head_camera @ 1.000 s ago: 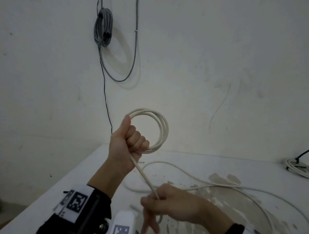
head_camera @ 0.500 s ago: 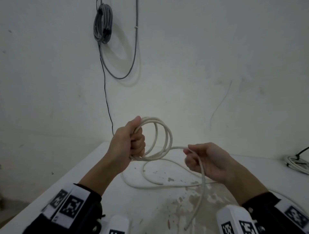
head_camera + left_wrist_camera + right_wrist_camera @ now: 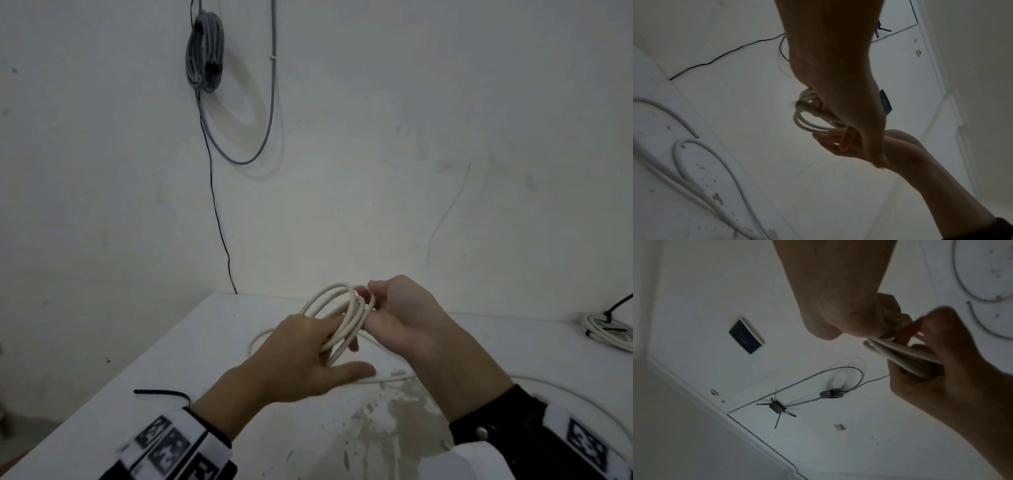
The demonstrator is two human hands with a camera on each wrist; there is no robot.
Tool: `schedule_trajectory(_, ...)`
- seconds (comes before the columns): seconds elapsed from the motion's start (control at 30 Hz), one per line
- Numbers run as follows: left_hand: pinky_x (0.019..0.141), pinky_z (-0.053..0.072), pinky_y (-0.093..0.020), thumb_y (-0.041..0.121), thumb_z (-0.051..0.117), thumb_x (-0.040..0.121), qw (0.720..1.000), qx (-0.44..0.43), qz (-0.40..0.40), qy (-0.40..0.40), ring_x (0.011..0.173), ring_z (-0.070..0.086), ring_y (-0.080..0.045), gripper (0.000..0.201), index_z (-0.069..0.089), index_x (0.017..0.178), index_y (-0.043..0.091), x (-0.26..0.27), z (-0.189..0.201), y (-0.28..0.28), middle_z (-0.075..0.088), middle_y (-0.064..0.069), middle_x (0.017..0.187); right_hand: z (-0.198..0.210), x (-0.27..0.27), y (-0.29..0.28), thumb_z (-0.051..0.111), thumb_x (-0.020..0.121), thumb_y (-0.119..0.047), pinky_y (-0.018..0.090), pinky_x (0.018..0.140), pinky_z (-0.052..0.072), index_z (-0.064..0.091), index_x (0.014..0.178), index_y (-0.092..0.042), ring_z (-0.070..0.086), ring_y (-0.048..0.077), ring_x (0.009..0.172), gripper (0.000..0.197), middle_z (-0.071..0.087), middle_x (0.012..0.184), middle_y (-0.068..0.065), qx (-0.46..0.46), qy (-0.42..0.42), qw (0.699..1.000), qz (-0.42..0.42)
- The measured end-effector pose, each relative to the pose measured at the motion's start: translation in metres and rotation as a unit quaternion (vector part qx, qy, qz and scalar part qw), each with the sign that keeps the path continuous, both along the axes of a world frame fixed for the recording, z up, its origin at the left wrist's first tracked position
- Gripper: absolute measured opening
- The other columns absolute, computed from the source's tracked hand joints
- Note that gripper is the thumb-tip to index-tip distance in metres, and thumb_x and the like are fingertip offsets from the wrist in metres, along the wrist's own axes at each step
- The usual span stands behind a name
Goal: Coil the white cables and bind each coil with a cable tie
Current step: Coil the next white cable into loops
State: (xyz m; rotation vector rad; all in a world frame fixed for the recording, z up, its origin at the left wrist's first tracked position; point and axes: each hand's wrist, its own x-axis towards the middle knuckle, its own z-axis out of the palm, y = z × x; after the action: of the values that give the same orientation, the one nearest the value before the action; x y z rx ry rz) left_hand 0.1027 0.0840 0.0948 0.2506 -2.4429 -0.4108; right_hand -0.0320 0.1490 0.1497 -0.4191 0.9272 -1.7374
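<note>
Above the white table point(image 3: 144, 363), in the head view, both hands meet on a coil of white cable point(image 3: 342, 308) held in the air. The left hand point(image 3: 301, 359) has its fingers passed through the loops, thumb stretched out below; the right hand point(image 3: 400, 318) curls its fingers round the coil's far side. Loose cable point(image 3: 565, 402) trails across the stained tabletop to the right. Another white bundle point(image 3: 608, 330) lies at the table's far right edge, and a grey cable coil point(image 3: 205, 51) hangs on the wall.

From the left wrist, the coil point(image 3: 807, 120) hangs beside the left hand point(image 3: 844, 97), whose fingers are mostly hidden behind the wrist. The right hand point(image 3: 840, 146) cups it from below with bent fingers. More cable point(image 3: 701, 170) lies on the table.

From the right wrist, the right hand point(image 3: 859, 316) closes on the loops point(image 3: 900, 353), its fingers knotted round them; the left hand point(image 3: 937, 369) holds the strands between its fingers. A small dark rectangle point(image 3: 746, 336) shows on the wall.
</note>
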Motion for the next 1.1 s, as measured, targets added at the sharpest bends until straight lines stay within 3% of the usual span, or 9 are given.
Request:
schedule_trajectory(0.07, 0.05, 0.029, -0.007, 0.038, 0.059, 0.083, 1.0, 0.013, 0.0, 0.016, 0.042, 0.043, -0.002, 0.023, 0.062, 0.069, 0.02, 0.0, 0.002, -0.001, 0.048, 0.021, 0.045, 0.001, 0.001, 0.002, 0.035, 0.098, -0.005, 0.036, 0.061, 0.046, 0.045, 0.099, 0.0, 0.045, 0.024, 0.071, 0.011, 0.042, 0.087, 0.012, 0.004, 0.02, 1.0, 0.002)
schedule_trajectory(0.17, 0.05, 0.031, -0.01, 0.04, 0.058, 0.077, 0.979, 0.183, -0.055, 0.068, 0.043, 0.039, -0.002, 0.024, 0.06, 0.056, 0.03, 0.004, 0.01, -0.001, 0.047, 0.014, 0.045, -0.001, 0.001, 0.006, 0.047, 0.096, -0.028, 0.04, 0.084, 0.045, 0.054, 0.103, -0.005, 0.048, 0.026, 0.101, 0.024, 0.048, 0.112, 0.01, 0.11, 0.283, 0.953, 0.012)
schedule_trajectory(0.3, 0.042, 0.022, -0.018, 0.031, 0.063, 0.066, 0.865, 0.447, -0.166, 0.154, 0.037, 0.023, -0.009, 0.025, 0.053, 0.052, 0.013, 0.008, 0.013, 0.0, 0.032, 0.005, 0.04, -0.007, 0.004, 0.01, 0.041, 0.094, -0.051, 0.032, 0.089, 0.036, 0.047, 0.123, -0.02, 0.049, 0.017, 0.111, 0.043, 0.05, 0.122, -0.003, 0.075, 0.491, 0.867, -0.045)
schedule_trajectory(0.43, 0.04, 0.027, -0.017, 0.026, 0.08, 0.06, 0.746, 0.583, -0.261, 0.189, 0.032, 0.025, -0.005, 0.028, 0.058, 0.059, 0.008, 0.005, 0.01, 0.001, 0.03, 0.007, 0.039, -0.007, 0.012, 0.012, 0.037, 0.096, -0.049, 0.037, 0.066, 0.055, 0.064, 0.1, -0.008, 0.068, 0.022, 0.065, 0.049, 0.07, 0.076, 0.008, -0.02, 0.412, 0.911, 0.004)
schedule_trajectory(0.53, 0.042, 0.029, -0.019, 0.026, 0.078, 0.067, 0.717, 0.608, -0.303, 0.157, 0.034, 0.03, -0.002, 0.025, 0.061, 0.068, 0.008, 0.007, 0.01, 0.0, 0.031, 0.009, 0.042, -0.01, 0.011, 0.01, 0.04, 0.094, -0.051, 0.022, 0.04, 0.035, 0.064, 0.08, -0.005, 0.043, 0.016, 0.037, 0.054, 0.052, 0.05, 0.006, -0.038, 0.435, 0.899, -0.043)
schedule_trajectory(0.67, 0.057, 0.045, -0.024, 0.026, 0.069, 0.081, 0.71, 0.623, -0.311, 0.106, 0.047, 0.045, -0.008, 0.02, 0.06, 0.082, 0.008, 0.009, 0.014, -0.002, 0.042, 0.004, 0.054, -0.012, 0.002, 0.005, 0.058, 0.086, -0.046, 0.018, 0.037, 0.026, 0.053, 0.065, 0.01, 0.028, 0.014, 0.033, 0.06, 0.036, 0.036, -0.004, -0.064, 0.453, 0.88, -0.124)
schedule_trajectory(0.77, 0.074, 0.052, -0.03, 0.035, 0.051, 0.091, 0.757, 0.611, -0.208, 0.107, 0.053, 0.051, -0.014, 0.029, 0.051, 0.083, 0.007, 0.006, 0.02, 0.003, 0.042, 0.001, 0.057, -0.015, -0.005, 0.0, 0.064, 0.083, -0.044, 0.025, 0.041, 0.029, 0.044, 0.062, 0.017, 0.031, 0.017, 0.037, 0.067, 0.039, 0.036, -0.005, -0.081, 0.477, 0.85, -0.208)
schedule_trajectory(0.97, 0.06, 0.051, -0.028, 0.037, 0.039, 0.098, 0.765, 0.608, -0.021, 0.211, 0.042, 0.034, -0.011, 0.037, 0.044, 0.074, 0.009, -0.017, 0.028, 0.024, 0.028, 0.004, 0.048, -0.025, 0.001, -0.012, 0.054, 0.093, -0.035, 0.018, 0.04, 0.025, 0.025, 0.049, -0.011, 0.023, 0.015, 0.039, 0.057, 0.025, 0.041, -0.003, -0.07, 0.584, 0.722, -0.364)
schedule_trajectory(1.1, 0.074, 0.049, -0.034, 0.035, 0.037, 0.1, 0.744, 0.641, -0.02, 0.187, 0.049, 0.047, -0.014, 0.038, 0.045, 0.074, 0.009, -0.019, 0.031, 0.024, 0.037, 0.002, 0.049, -0.032, -0.004, -0.021, 0.043, 0.095, -0.039, 0.03, 0.044, 0.029, 0.031, 0.054, -0.014, 0.032, 0.018, 0.039, 0.05, 0.031, 0.041, -0.003, -0.018, 0.646, 0.661, -0.381)
